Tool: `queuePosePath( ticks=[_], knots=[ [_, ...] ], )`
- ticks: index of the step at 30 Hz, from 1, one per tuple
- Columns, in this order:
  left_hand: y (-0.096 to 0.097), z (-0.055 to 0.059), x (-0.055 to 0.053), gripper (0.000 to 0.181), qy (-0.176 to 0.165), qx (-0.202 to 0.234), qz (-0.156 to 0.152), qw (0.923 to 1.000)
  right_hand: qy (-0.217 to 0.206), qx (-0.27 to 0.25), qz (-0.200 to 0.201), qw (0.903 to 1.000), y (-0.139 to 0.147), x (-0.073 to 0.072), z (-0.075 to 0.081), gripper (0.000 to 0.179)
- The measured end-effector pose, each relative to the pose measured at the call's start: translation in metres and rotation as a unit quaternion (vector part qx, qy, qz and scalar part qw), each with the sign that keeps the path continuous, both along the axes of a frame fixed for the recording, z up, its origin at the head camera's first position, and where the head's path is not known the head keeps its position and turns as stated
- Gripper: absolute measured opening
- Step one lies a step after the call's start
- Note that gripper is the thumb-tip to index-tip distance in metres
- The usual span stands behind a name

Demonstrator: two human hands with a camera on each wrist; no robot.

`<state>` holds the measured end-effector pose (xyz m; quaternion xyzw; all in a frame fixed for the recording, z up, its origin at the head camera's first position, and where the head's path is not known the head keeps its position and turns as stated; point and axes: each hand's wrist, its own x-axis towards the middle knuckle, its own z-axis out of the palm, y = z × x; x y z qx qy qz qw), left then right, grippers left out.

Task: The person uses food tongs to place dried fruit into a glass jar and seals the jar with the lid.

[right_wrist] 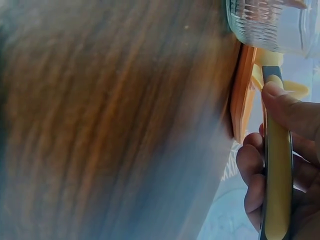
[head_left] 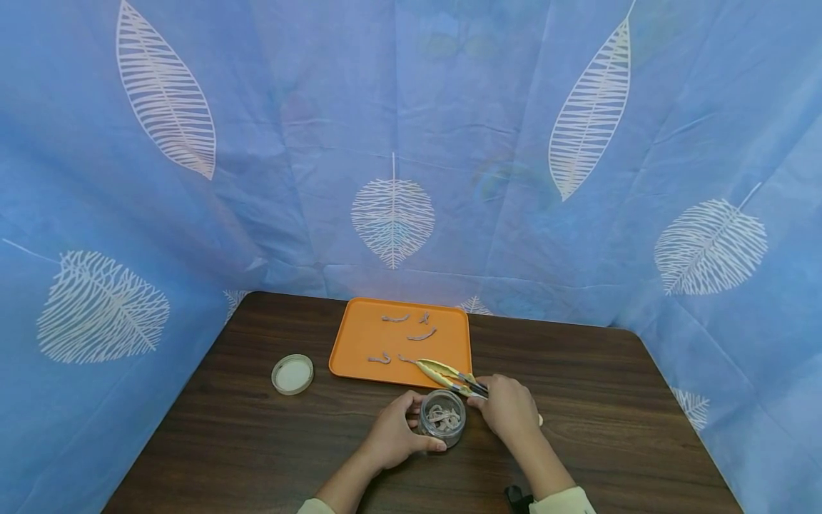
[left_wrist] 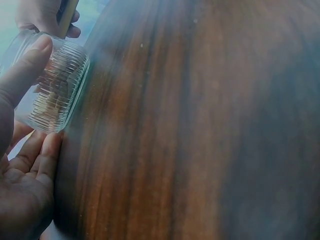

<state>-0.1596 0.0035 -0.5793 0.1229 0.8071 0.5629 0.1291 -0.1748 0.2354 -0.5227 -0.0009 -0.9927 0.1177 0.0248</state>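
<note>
Taking the clear jar point(left_wrist: 70, 72) as our landmark, we see a short, round, see-through vessel with a smooth, rounded rim and fine ribs running around its wall. It stands mouth up on the table point(head_left: 597, 400), whose dark brown surface has streaky wood grain. The left hand point(head_left: 394, 433) curls round the jar from its left side, thumb on the near wall and fingers behind, the grasp only as wide as the jar itself. Inside the jar we make out a loose tangle of pale greyish strips point(head_left: 443, 416), wrinkled and bent.

Right of the jar, the right hand point(head_left: 510, 409) is closed around a pair of tongs point(right_wrist: 278, 170), thumb laid along a handle of yellow set in a dark, shiny edge. The yellow, scalloped ends reach past the jar's far side and meet a thin grey strip point(head_left: 407, 359); whether they pinch it, we cannot tell.

Just beyond the jar lies the tray point(head_left: 359, 339), a flat orange rectangle with rounded corners and a raised lip, bearing four more strips, slender and crooked. Left of the jar and somewhat farther back, we find a round lid point(head_left: 292, 375) with a pale disc inside a greenish rim. Behind the jar and tray hangs creased blue cloth point(head_left: 321, 214) printed with white leaf outlines
</note>
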Motion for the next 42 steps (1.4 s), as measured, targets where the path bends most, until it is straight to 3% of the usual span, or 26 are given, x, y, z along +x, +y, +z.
queuePosePath(
  ticks=[14, 42],
  knots=[
    [0.0, 0.0, 0.0, 0.071, 0.003, -0.009, 0.002, 1.0, -0.005, -0.033, -0.019, 0.9992, 0.015, 0.006, -0.005, 0.046],
    [-0.002, 0.002, 0.001, 0.07, -0.005, -0.009, 0.0, 1.0, 0.02, -0.077, -0.052, 0.9955, 0.035, 0.044, -0.005, 0.046]
  ],
)
